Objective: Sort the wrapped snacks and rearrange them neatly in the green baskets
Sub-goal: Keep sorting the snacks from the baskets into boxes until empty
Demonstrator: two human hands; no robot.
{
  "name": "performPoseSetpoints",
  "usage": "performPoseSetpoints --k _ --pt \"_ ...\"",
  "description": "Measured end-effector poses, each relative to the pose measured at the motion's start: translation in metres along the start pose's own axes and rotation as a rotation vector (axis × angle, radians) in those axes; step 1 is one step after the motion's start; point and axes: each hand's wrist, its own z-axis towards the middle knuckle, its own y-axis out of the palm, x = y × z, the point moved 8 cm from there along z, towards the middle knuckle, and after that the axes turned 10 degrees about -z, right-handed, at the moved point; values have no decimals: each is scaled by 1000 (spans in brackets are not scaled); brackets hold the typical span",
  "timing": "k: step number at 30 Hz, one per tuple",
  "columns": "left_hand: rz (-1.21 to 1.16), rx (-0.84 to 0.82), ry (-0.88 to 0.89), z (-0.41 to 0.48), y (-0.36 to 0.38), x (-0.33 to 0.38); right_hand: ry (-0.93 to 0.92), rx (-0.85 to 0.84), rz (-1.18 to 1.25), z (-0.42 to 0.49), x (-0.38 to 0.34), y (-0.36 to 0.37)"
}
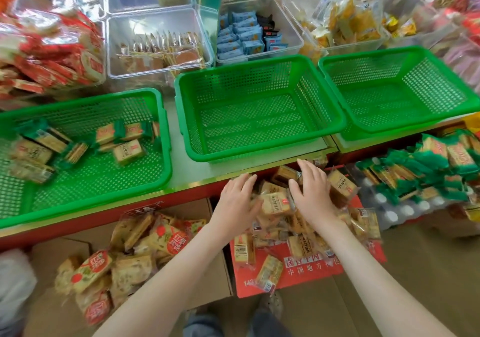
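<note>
Three green baskets stand on the shelf. The left basket point(161, 139) holds several green-and-tan wrapped snacks point(127, 152). The middle basket point(181, 118) and the right basket point(330, 82) hold nothing. Below the shelf edge, a heap of tan wrapped snacks point(298, 243) lies on a red box point(306, 277). My left hand point(237, 201) and my right hand point(313, 193) lie on top of that heap, fingers spread, on either side of one tan pack point(272, 202). Whether either hand grips a pack is unclear.
An open cardboard box point(207, 271) at lower left holds red-labelled snack packs point(96, 266). Green-wrapped packs point(428, 170) pile at the right on bottle tops. Clear tubs of snacks point(161, 43) line the back of the shelf. My feet point(270, 305) show at the bottom.
</note>
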Motion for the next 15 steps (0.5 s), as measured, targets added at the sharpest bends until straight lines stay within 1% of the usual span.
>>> performPoseSetpoints --k 3,5,8,10,12,14,15 --pt "12 153 68 -12 -52 -24 -178 62 35 10 -76 -3" --pt "42 246 80 -23 -92 -49 -311 79 48 17 -130 5" --pt "125 394 -7 -49 -157 -106 -485 58 68 36 -210 29" --pt "215 468 -117 -75 -196 -156 -572 -16 68 55 -263 53" --pt "303 510 -203 -101 -225 -209 -637 -145 54 73 -313 84" --pt "355 506 -269 -121 -247 -255 -677 -286 -13 87 -357 122" --pt "350 486 -291 -127 -255 -273 -679 -350 -84 92 -373 143"
